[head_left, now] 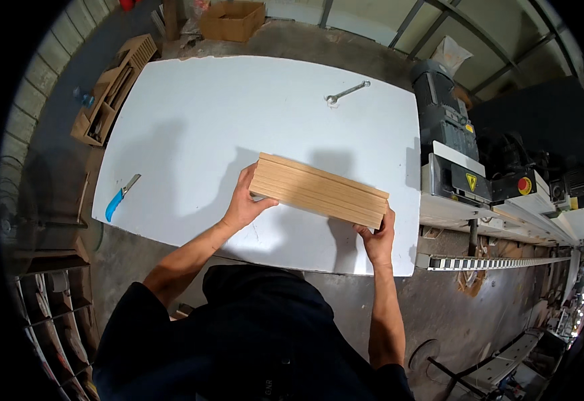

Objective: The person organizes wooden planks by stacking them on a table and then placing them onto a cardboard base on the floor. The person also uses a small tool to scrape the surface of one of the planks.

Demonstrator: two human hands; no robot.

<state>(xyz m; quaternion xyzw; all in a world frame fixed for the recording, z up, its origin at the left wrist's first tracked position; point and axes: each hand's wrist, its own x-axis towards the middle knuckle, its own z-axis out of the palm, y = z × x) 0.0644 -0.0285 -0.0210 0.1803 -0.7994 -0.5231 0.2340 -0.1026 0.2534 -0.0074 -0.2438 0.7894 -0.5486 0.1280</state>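
Both my hands hold a short stack of light wooden strips (318, 190), gripped by its two ends above the white tabletop (225, 100). My left hand (244, 200) wraps the left end, its thumb along the near edge. At the right end my right hand (377, 235) is closed on the same stack, thumb on the near corner. The stack slants, its right end nearer to me. Most of my fingers are hidden under or behind the wood.
A blue-handled utility knife (122, 198) lies near the table's left edge, and a metal wrench (348, 93) at the far right. Grey machinery with a motor (439, 100) and a red button (524, 186) stands close on the right. A wooden box (114, 90) is beyond the left edge; a cardboard box (231, 21) sits behind.
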